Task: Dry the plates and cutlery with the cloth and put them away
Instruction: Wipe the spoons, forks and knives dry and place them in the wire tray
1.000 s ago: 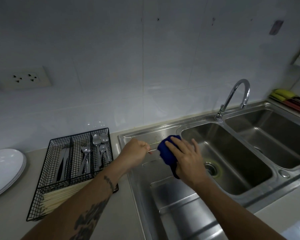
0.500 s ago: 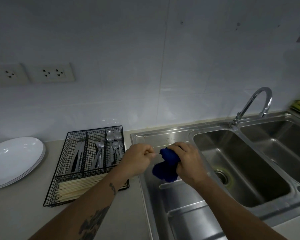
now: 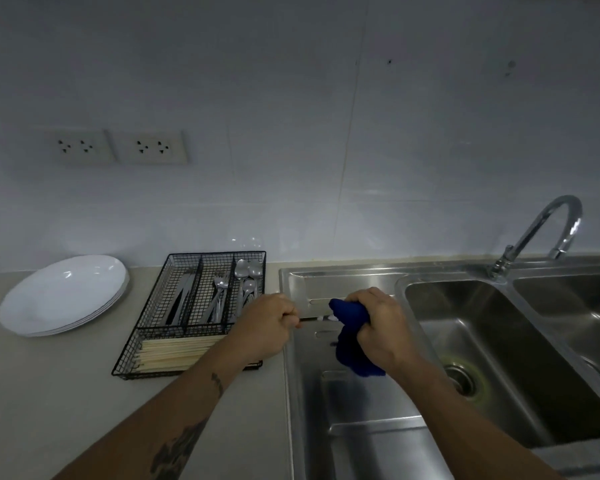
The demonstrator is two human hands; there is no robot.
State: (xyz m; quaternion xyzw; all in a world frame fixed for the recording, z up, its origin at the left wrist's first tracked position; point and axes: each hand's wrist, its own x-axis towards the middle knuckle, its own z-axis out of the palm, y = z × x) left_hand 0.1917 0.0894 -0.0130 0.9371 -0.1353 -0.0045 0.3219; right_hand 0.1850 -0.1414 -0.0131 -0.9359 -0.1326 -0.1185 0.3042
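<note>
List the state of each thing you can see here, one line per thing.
Left hand: gripping one end of a thin utensil.
Right hand: gripping the blue cloth.
Blue cloth: bunched around the utensil.
Plates: stacked on the counter.
Cutlery tray: holds knives, forks, spoons, chopsticks.
Faucet: no water running.
Sink basin: empty.

Bare forearms, tattooed left forearm (image 3: 184, 441)

Blue cloth (image 3: 352, 337); white plates (image 3: 63, 294); black wire tray (image 3: 160, 296); silver sink (image 3: 499, 358).
</note>
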